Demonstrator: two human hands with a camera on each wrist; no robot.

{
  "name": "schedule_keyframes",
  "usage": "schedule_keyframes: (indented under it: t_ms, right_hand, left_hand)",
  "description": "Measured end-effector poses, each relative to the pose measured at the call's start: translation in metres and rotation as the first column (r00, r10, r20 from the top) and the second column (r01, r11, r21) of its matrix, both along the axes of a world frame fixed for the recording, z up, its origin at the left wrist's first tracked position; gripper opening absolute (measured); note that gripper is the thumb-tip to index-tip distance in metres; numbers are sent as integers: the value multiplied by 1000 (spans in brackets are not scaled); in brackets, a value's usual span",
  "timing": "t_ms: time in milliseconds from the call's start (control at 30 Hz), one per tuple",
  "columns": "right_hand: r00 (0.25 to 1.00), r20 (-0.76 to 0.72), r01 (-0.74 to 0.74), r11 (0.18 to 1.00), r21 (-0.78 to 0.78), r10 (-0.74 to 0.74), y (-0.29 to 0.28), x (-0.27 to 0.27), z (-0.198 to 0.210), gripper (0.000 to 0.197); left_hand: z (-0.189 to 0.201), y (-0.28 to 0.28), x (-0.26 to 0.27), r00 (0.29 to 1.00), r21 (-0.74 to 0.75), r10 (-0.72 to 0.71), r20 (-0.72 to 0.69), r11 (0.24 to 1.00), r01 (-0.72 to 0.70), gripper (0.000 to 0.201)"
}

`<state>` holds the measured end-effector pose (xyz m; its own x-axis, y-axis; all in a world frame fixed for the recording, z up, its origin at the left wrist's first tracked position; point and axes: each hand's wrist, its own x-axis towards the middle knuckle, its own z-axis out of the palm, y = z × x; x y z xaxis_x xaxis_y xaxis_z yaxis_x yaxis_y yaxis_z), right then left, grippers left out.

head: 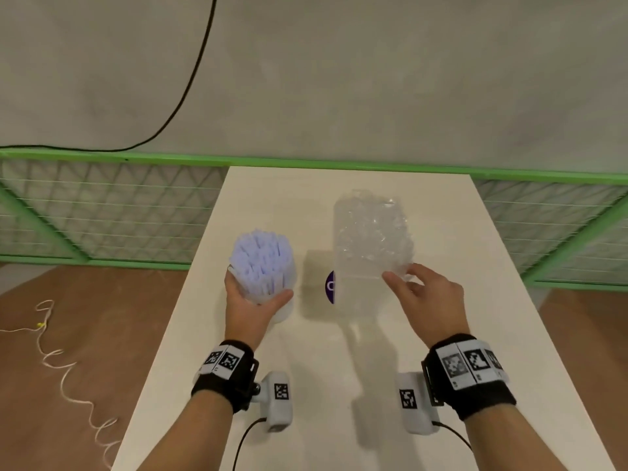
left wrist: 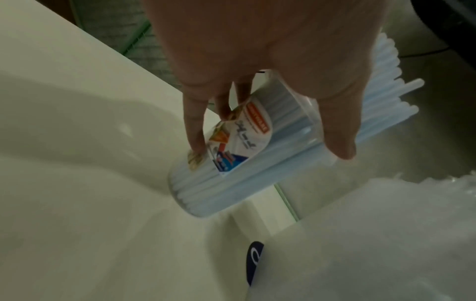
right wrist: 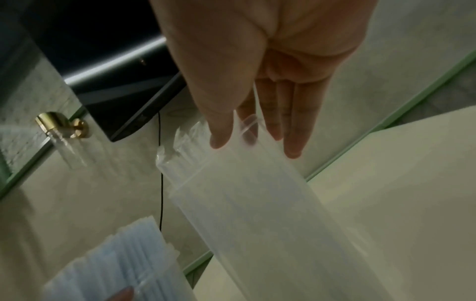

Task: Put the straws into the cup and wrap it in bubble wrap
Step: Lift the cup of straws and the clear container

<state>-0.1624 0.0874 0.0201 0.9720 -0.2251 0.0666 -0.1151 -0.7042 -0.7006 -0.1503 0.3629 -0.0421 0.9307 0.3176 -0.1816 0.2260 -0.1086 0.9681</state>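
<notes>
A clear cup (head: pixel 277 309) packed with pale blue straws (head: pixel 260 256) stands upright at the table's left middle. My left hand (head: pixel 256 288) grips it from the near side. In the left wrist view my fingers (left wrist: pixel 193 126) and thumb curl round the labelled cup (left wrist: pixel 247 163). To its right my right hand (head: pixel 402 271) holds up a sheet of clear bubble wrap (head: pixel 372 232) by its lower edge. The right wrist view shows the thumb in front of the bubble wrap (right wrist: pixel 257 203) and the fingers (right wrist: pixel 293 126) behind it.
A purple round object (head: pixel 329 287) lies on the cream table (head: pixel 339 385), partly hidden behind the wrap. A green mesh fence (head: pixel 102 212) runs past the far edge. A black cable (head: pixel 190 73) hangs on the wall, and string (head: pixel 61 362) lies on the floor at left.
</notes>
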Motion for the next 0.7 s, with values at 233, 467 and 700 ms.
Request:
schedule_keyframes:
  t_ms: [233, 467, 700]
  right_hand:
    - [998, 48, 59, 983, -173, -52, -61, -25, 4, 42]
    - [982, 13, 169, 899, 403, -191, -78, -23, -6, 91]
    - [991, 30, 115, 944, 309, -130, -65, 53, -17, 90]
  left_hand:
    - [3, -51, 9, 977, 1, -209, 40, 978, 209, 109]
    - [3, -86, 17, 982, -42, -151, 111, 987, 156, 100]
    - [1, -91, 95, 984, -72, -172, 52, 982, 176, 113]
